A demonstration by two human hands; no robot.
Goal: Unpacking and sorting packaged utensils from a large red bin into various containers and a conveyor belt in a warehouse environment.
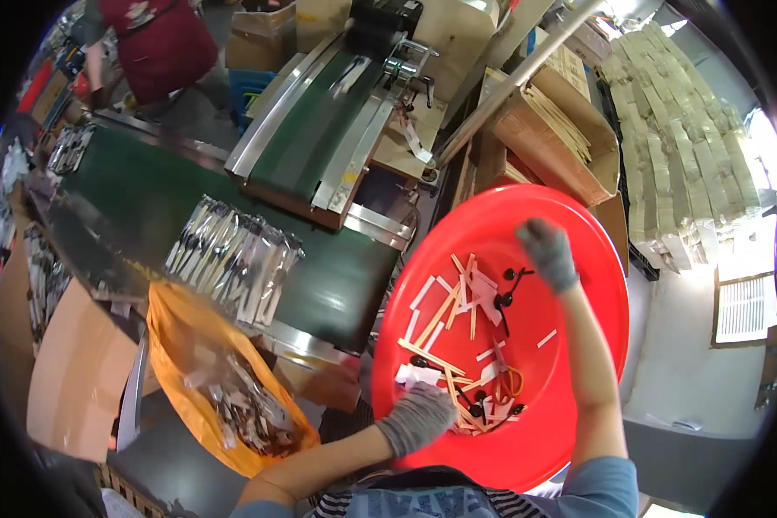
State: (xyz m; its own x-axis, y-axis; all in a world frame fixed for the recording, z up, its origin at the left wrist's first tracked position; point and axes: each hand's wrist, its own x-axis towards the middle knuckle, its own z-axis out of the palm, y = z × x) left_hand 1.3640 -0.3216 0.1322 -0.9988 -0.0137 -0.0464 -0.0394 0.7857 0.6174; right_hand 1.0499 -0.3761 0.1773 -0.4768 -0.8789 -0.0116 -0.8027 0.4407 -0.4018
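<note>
Both my hands wear grey knit gloves over a big red basin [600, 345]. My left hand [420, 418] is low at the basin's near left side, its fingers curled down beside a white paper packet [416, 375] and wooden chopsticks [436, 356]. Whatever those fingers grip is hidden. Raised over the basin's far right part, my right hand [547, 252] is closed in a fist; its contents do not show. Just left of it are black spoons [504, 300]. Scissors with orange handles [511, 380] lie among white paper strips and loose sticks in the basin.
Left of the basin, a green conveyor belt [341, 281] carries a row of clear cutlery packs [229, 259]. An orange bag [233, 345] with more packs stands in front. Behind are a sloped feeder belt [306, 138] and cardboard boxes [561, 129]. A person in a red apron [164, 47] is at far left.
</note>
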